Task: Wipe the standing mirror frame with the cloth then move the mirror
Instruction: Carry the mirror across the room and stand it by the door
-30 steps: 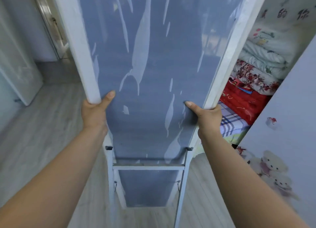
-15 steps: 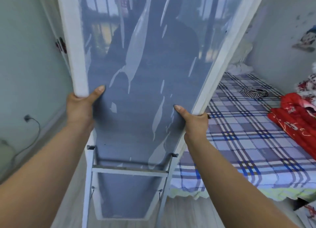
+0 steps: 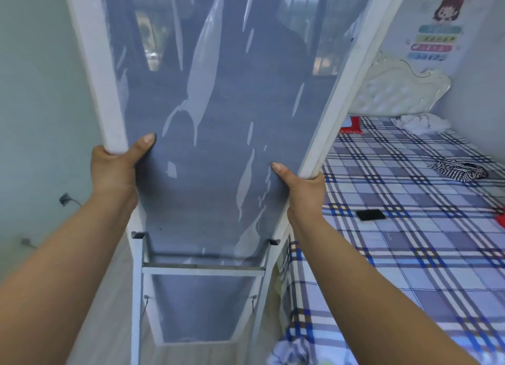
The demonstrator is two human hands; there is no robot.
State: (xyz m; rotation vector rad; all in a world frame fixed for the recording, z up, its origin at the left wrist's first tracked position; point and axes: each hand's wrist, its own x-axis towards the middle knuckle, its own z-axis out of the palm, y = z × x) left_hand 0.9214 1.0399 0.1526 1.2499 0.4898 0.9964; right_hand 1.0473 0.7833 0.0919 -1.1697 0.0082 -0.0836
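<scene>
Nearest to me, both forearms reached up from the bottom corners of the frame. My left hand (image 3: 113, 170) was clamped on the mirror's (image 3: 216, 157) white frame (image 3: 93, 72) at center left, thumb laid over the filmed glass. My right hand (image 3: 303, 189) gripped the opposite rail, just right of center, thumb on the glass as well. The mirror filled the middle of the picture, leaning away toward the top, its face covered by a bluish, wrinkled film. Below my hands, at lower center, its white stand (image 3: 202, 269) showed with a crossbar between two legs. To the right lay a bed (image 3: 410, 255) with a plaid sheet, touching or just beside the mirror's right rail; I could not tell which. On it lay a dark phone (image 3: 371, 215), then a striped garment (image 3: 459, 169) farther back, and a white cloth (image 3: 420, 122) near the padded headboard (image 3: 396, 91) at upper right.
</scene>
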